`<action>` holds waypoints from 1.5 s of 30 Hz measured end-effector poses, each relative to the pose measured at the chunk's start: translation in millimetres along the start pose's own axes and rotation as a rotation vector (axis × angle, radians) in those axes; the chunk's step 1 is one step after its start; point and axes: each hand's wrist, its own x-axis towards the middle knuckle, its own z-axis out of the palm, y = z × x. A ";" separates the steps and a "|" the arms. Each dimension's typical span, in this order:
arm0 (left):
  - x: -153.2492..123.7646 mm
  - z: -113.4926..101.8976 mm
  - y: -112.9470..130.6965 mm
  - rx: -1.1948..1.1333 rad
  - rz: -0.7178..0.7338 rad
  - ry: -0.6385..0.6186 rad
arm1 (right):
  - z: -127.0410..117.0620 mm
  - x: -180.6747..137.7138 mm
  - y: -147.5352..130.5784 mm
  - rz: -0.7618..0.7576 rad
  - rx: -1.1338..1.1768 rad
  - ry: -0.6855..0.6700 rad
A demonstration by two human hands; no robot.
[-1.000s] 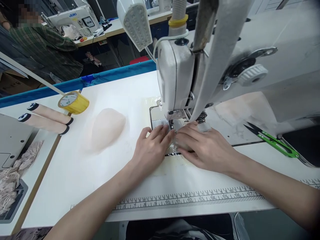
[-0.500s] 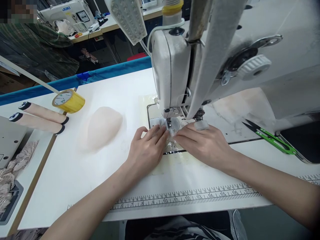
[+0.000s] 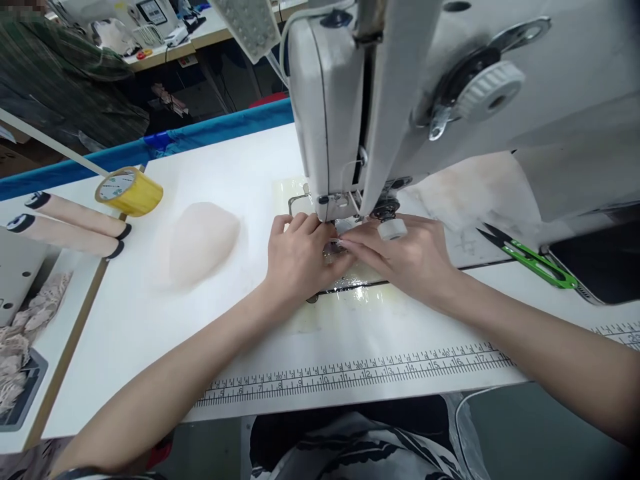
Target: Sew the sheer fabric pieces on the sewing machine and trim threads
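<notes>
Both of my hands meet at the needle area of a white sewing machine. My left hand rests left of the presser foot, fingers bent and thumb reaching right; whatever lies under its fingers is hidden. On the other side my right hand pinches a small, thin whitish strip by its end, just in front of the foot. Its kind is too small to make out. A pale pink moulded cup lies on the white table to the left of my left hand.
Green-handled thread snips and a dark phone lie at the right. Pale sheer fabric sits behind my right hand. Left are yellow tape, two thread spools and lace. Another person sits beyond.
My hands have drawn closer together at the needle. The left thumb has come across to the right, and the right fingers now pinch the strip. The view has shifted slightly.
</notes>
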 end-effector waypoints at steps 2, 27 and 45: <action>-0.3 5.1 0.6 0.006 -0.026 0.025 | 0.4 0.4 -0.3 0.017 -0.010 -0.030; -24.0 -16.0 -10.4 0.038 0.332 0.048 | -5.7 -11.5 -6.8 -0.086 0.194 -0.096; -42.2 -20.5 -6.7 0.146 0.361 -0.042 | -4.8 -18.5 -7.0 -0.210 0.148 -0.129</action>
